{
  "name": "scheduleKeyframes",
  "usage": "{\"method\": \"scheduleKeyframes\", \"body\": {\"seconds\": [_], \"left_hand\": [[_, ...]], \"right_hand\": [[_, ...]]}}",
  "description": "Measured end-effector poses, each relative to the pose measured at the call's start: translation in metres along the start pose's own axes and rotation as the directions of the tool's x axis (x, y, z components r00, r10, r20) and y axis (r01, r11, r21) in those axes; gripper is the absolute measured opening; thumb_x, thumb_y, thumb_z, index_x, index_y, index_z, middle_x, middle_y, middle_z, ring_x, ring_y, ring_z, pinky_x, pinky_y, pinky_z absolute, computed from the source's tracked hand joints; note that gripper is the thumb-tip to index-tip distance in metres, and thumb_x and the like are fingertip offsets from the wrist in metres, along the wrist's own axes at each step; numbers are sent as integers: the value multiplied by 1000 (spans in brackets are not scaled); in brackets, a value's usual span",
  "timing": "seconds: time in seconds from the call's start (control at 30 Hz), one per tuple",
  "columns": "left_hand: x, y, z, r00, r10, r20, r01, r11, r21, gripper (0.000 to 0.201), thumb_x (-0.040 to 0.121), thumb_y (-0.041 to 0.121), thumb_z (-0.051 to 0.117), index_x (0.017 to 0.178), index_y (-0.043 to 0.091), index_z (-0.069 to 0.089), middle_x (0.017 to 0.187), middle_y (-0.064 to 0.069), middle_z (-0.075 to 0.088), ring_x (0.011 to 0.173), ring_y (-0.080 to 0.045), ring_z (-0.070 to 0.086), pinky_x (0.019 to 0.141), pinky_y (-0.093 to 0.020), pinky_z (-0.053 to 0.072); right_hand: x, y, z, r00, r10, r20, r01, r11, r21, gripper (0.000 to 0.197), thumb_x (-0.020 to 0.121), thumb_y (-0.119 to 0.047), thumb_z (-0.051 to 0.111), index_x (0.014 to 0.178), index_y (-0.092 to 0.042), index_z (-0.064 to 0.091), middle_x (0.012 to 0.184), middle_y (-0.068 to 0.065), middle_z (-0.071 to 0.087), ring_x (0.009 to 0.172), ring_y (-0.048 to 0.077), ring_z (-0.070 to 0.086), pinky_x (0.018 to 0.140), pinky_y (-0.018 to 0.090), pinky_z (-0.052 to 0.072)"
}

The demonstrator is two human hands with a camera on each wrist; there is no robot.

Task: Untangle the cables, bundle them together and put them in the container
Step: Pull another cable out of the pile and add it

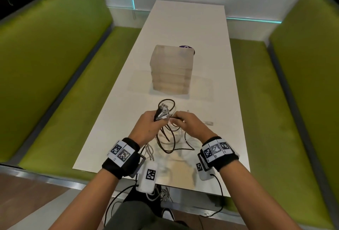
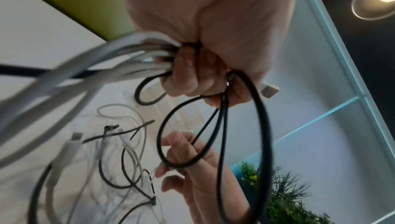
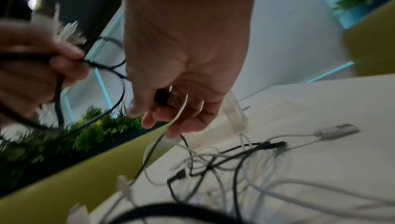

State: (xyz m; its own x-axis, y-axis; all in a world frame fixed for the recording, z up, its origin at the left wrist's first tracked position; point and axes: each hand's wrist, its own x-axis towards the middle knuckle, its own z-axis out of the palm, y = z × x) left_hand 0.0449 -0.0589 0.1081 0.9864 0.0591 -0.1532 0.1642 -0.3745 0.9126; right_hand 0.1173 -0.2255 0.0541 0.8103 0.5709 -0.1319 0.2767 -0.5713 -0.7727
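From the head view, both hands meet above the near end of a long white surface (image 1: 187, 33). The left hand (image 1: 146, 127) has its grip closed round a bunch of cable ends (image 1: 162, 113) — plugs stick up out of the fist, and a black loop (image 1: 167, 104) rises just past them. The right hand (image 1: 189, 123) pinches a thin black cable at the fingertips, close beside the left. Below and between the hands a tangle of black and white cables (image 1: 170, 143) lies on the surface. Farther along stands the translucent container (image 1: 171, 70), well apart from the tangle, with a dark round object (image 1: 186, 47) just behind it. Green benches (image 1: 55, 60) run along both sides.

In the left wrist view, the left hand (image 2: 213, 42) is fisted on several white cables (image 2: 102, 69) and black loops (image 2: 213, 134) hanging from it. The right hand's fingers (image 2: 181, 145) reach in under them, touching a black loop. More cables (image 2: 119, 151) lie loose on the surface below.

In the right wrist view — blurred — the right hand (image 3: 183, 59) holds a black USB plug (image 3: 165, 99) in curled fingers, its lead trailing down to the tangle (image 3: 224, 163). A white adapter (image 3: 335, 130) lies on the surface to the right. The left hand (image 3: 36, 62) grips black cable at left.
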Motion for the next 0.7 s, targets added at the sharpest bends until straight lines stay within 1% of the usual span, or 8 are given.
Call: {"method": "scheduleKeyframes", "body": {"seconds": [0.13,0.27,0.33,0.4,0.47,0.53,0.63,0.7], "left_hand": [[1,-10,-22,996,-75,-51,71,995,-76,27,90,23,62,70,14,47,53,5,30,49,-12,27,52,-30,23],[-7,-12,-33,986,-106,128,104,994,18,28,90,19,60,68,15,43,50,6,32,47,-13,27,50,-29,23],[-14,-8,-34,964,-120,239,105,992,75,29,89,17,61,65,15,44,49,6,34,45,-12,29,48,-27,24],[-21,-4,-33,927,-101,362,64,991,115,27,88,19,63,65,12,49,47,8,36,44,-12,30,47,-27,25],[-27,6,-31,877,-82,473,13,989,146,24,89,18,62,65,17,57,44,10,41,44,-11,32,48,-27,26],[-32,15,-28,837,-66,544,-35,984,174,34,90,15,61,60,31,63,43,13,47,43,-8,33,49,-27,28],[-36,18,-29,823,-25,568,-47,993,111,42,90,18,63,54,41,62,42,13,46,44,-9,32,49,-26,28],[-40,13,-33,818,33,575,-45,999,6,33,87,19,68,62,42,67,48,11,40,48,-15,28,49,-28,24]], "right_hand": [[-5,-2,-8,1000,8,-8,-6,957,288,12,91,-29,60,101,-26,54,76,2,55,66,12,51,65,24,45],[-18,-21,-19,997,-78,-9,73,884,462,41,92,-24,59,130,-31,45,84,0,55,69,8,54,67,23,46],[-23,-31,-22,994,-98,38,68,873,482,50,89,-42,58,136,-43,40,77,-10,51,66,9,48,64,27,43],[-30,-41,-22,987,-100,125,37,904,426,52,84,-65,48,133,-47,45,69,-15,44,64,12,41,62,29,38],[-37,-53,-20,974,-105,201,24,929,368,55,84,-67,41,127,-38,56,66,-19,50,64,16,39,62,30,37],[-44,-63,-15,972,-102,214,-2,898,441,51,88,-53,43,122,-21,63,76,-19,59,65,16,48,62,30,43],[-55,-64,-4,975,-75,207,-68,791,609,62,80,-58,56,116,-7,62,105,6,62,87,22,61,73,37,54],[-62,-61,3,977,-65,204,-101,699,708,69,75,-56,67,115,-1,58,95,10,61,78,20,60,65,29,52]]}}
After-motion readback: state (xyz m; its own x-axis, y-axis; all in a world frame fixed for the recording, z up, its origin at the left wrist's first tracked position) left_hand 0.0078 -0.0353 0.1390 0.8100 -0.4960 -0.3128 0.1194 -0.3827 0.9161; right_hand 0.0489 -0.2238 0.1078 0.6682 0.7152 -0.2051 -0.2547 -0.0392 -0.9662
